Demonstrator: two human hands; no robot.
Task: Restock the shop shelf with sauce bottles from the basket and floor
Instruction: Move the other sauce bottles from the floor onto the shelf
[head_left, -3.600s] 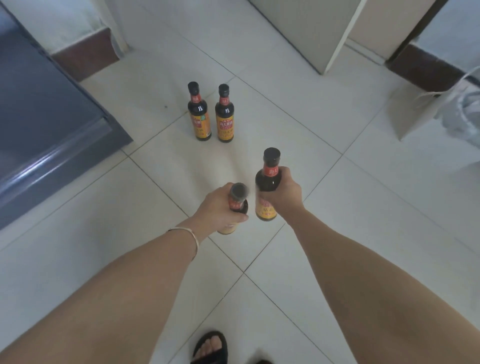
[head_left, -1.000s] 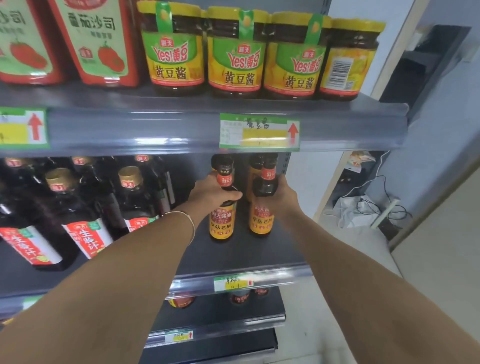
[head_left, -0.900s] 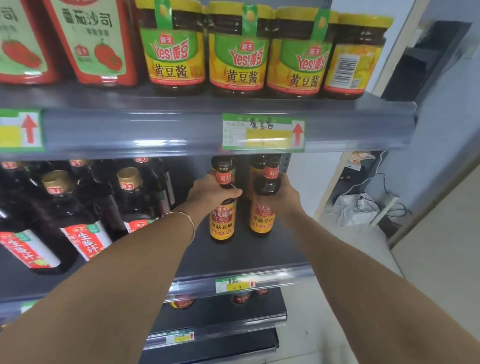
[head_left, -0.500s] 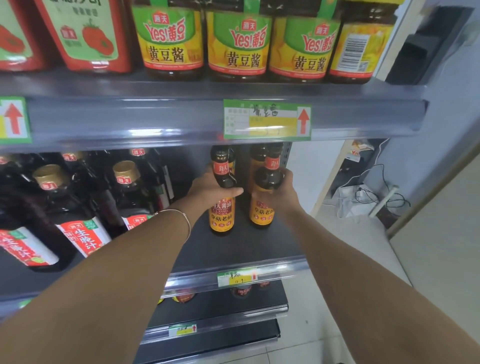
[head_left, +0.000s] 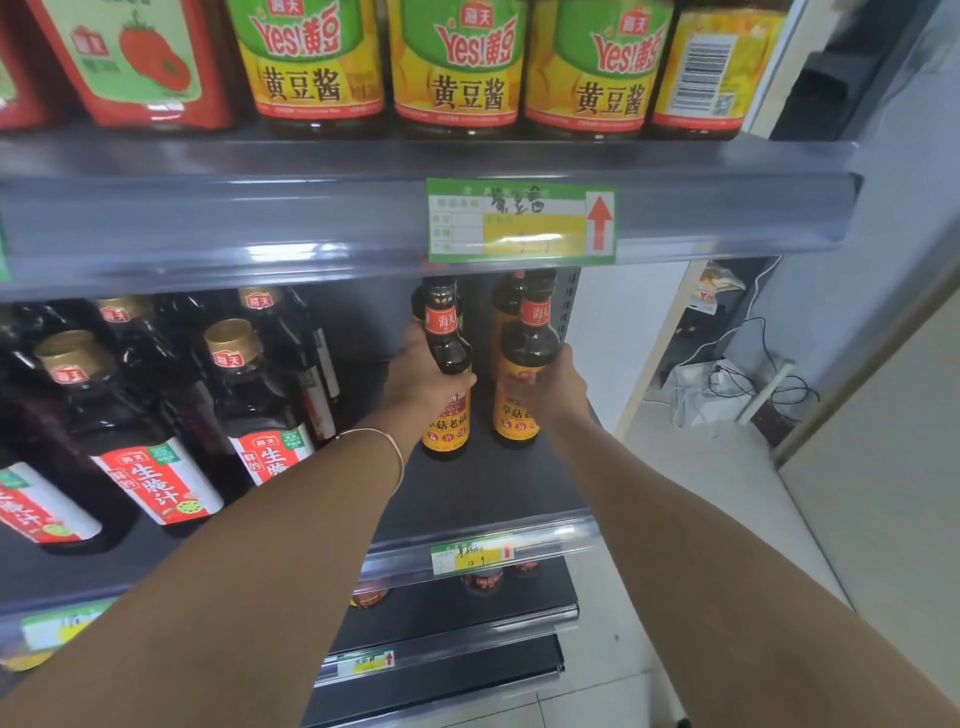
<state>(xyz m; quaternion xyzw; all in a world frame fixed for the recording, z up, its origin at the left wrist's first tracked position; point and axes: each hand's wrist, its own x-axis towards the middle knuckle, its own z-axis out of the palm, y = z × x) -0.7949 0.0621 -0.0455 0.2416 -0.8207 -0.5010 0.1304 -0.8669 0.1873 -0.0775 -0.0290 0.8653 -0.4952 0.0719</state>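
Two dark sauce bottles with orange labels and red neck bands stand on the dark middle shelf (head_left: 483, 488) near its right end. My left hand (head_left: 418, 376) grips the left bottle (head_left: 447, 358) round its body. My right hand (head_left: 553, 387) grips the right bottle (head_left: 530, 348) from the right side. Both bottles are upright with their bases on the shelf. More bottles of the same kind (head_left: 506, 301) stand right behind them, partly hidden.
Larger dark soy bottles with gold caps (head_left: 244, 395) fill the shelf's left side. Above, jars with yellow and green labels (head_left: 457, 67) and a red ketchup pack (head_left: 140, 62) sit on the upper shelf. Cables and a white bag (head_left: 727, 389) lie on the floor at right.
3.6 s ago I held both bottles over the floor beside two standing ones. Over the last second both hands have kept their grip while the bottles settled on the shelf.
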